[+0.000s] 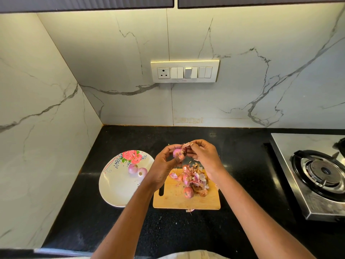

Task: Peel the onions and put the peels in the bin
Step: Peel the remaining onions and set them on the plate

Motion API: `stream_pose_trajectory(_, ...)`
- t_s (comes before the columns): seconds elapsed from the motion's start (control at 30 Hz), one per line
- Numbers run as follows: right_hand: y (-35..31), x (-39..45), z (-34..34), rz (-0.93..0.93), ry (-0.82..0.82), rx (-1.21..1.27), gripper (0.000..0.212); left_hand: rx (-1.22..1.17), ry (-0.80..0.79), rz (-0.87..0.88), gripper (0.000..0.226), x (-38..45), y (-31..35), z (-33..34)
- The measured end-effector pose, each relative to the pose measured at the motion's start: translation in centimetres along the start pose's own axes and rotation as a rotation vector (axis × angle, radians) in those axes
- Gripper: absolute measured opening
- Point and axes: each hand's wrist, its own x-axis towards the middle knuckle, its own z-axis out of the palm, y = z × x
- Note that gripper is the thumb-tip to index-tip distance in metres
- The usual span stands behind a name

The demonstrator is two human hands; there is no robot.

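Left hand (164,161) curled round a glossy pink onion (177,153) above the wooden board (177,200); right hand (202,156) pinching its papery, seemingly half-loosened peel (186,145).

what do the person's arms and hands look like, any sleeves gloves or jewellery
Both forearms are bare up to the bottom of the frame, with no sleeves showing. The left hand and right hand wear no gloves, and no rings, watch or bracelets are visible.

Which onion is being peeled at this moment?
The onion in the left hand, the held onion, above the cutting board. The right hand pinches its skin; others lie on the plate or board.
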Motion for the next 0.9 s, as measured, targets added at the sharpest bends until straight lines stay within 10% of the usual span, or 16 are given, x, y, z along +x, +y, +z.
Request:
stream_pose_trajectory(0.47,1.2,-0.1,-1.3,0.247,0.129,0.403,0.008,-0.207,0.016,-0.041,0.033,-0.1,0.2,-0.4)
stream_pose_trajectory(0.67,2.4,-0.3,-1.6,0.181,0.022,-0.201,0.013,-0.198,0.047,-0.045,0.033,0.1,-0.1,-1.0)
stream_pose_trajectory(0.9,1.3,-0.3,-0.1,0.087,-0.161,-0.123,0.033,0.126,0.043,0.009,0.038,0.4,-1.2,-0.4)
